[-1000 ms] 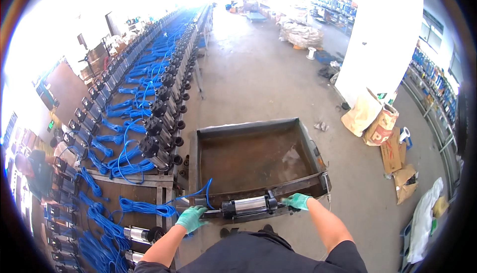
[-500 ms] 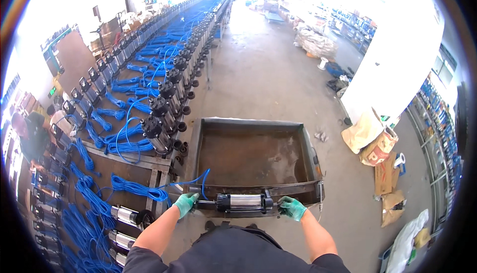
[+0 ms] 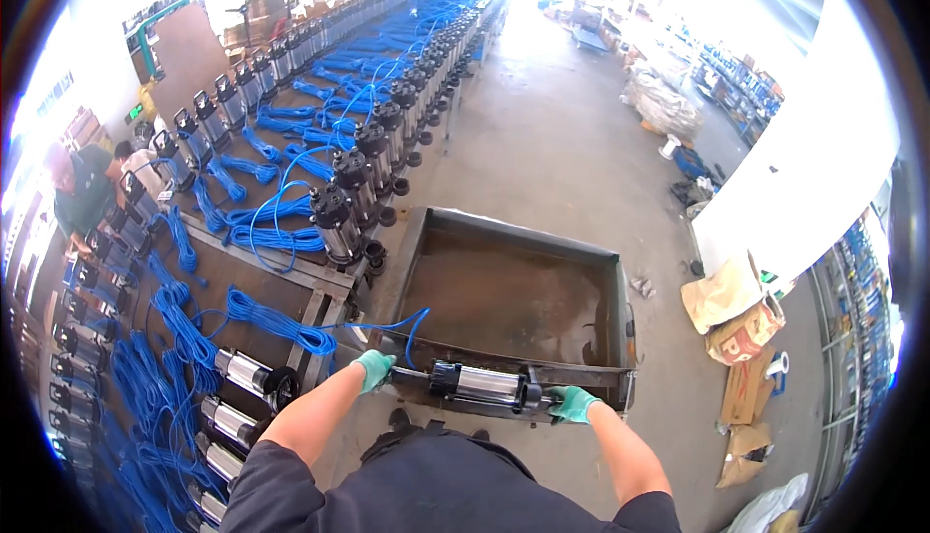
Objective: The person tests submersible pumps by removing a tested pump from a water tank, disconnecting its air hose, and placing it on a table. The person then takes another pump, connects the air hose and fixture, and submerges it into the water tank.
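A silver and black cylindrical pump (image 3: 487, 385) lies sideways along the near edge of the water tank (image 3: 542, 236), in front of my body. My left hand (image 3: 375, 369), in a green glove, is closed at the left end, around a dark bar that sticks out from the pump. At the other end, my gloved right hand (image 3: 575, 404) is closed on the short piece that juts out there; the fingers are partly hidden. A blue cable (image 3: 412, 324) loops up near my left hand and runs left to a coiled bundle (image 3: 281, 324).
Brownish water stands in the tank. To the left, a long bench carries rows of upright pumps (image 3: 336, 226) and blue cable coils, with several pumps lying down nearby (image 3: 232, 421). Another person (image 3: 82, 184) is at the far left. Sacks (image 3: 741, 325) and a white pillar (image 3: 799, 155) stand right.
The view has turned, so bench, tank and sacks sit differently in the picture. Both hands stay at the pump's ends, and the pump now appears slanted, its right end lower.
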`<control>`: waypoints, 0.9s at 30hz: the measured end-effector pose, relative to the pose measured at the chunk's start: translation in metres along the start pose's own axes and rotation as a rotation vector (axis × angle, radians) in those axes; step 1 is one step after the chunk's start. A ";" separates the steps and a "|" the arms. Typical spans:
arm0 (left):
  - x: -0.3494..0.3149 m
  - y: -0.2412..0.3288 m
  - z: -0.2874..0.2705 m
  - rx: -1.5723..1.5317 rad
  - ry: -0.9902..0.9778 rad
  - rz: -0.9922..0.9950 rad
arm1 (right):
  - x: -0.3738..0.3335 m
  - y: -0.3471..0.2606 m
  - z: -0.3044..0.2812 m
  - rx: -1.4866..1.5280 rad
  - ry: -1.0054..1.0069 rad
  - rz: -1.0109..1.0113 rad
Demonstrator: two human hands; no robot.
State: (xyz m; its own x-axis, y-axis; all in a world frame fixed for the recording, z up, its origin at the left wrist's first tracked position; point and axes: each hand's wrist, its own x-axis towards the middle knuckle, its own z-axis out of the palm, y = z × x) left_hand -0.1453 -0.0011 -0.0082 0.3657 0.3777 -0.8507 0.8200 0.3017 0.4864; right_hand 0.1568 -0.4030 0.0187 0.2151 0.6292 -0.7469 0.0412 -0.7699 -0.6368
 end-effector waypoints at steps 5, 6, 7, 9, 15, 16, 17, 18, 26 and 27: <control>-0.057 -0.016 -0.004 0.271 0.077 0.659 | 0.003 -0.009 0.011 -0.607 0.160 -0.052; -0.046 -0.018 -0.010 0.257 0.085 0.642 | 0.005 -0.006 0.010 -0.501 0.180 -0.119; -0.035 -0.023 -0.020 0.536 0.119 0.827 | 0.005 -0.017 0.008 -0.332 0.164 -0.052; -0.044 -0.024 -0.028 0.805 0.115 0.993 | 0.001 -0.004 0.004 0.025 0.190 0.092; -0.031 0.019 -0.013 0.180 -0.051 0.170 | -0.006 -0.020 0.018 0.550 0.265 0.003; -0.029 0.016 -0.011 0.173 -0.050 0.164 | -0.005 -0.017 0.019 0.671 0.261 -0.060; -0.027 0.013 -0.009 0.081 -0.030 0.126 | -0.004 -0.015 0.018 0.723 0.248 -0.038; -0.026 0.009 -0.007 -0.011 -0.010 0.089 | 0.003 -0.008 0.015 0.719 0.242 -0.036; -0.033 -0.032 -0.020 0.368 0.085 0.877 | -0.019 -0.031 0.020 0.726 0.168 -0.114; -0.017 -0.037 -0.015 0.370 0.190 0.883 | -0.007 -0.014 0.017 0.563 0.153 -0.175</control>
State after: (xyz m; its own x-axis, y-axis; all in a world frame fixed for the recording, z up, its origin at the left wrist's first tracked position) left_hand -0.1888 -0.0057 -0.0092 0.8644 0.4804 -0.1483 0.3834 -0.4389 0.8126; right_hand 0.1378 -0.3948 0.0295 0.3912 0.6865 -0.6129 -0.4249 -0.4560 -0.7820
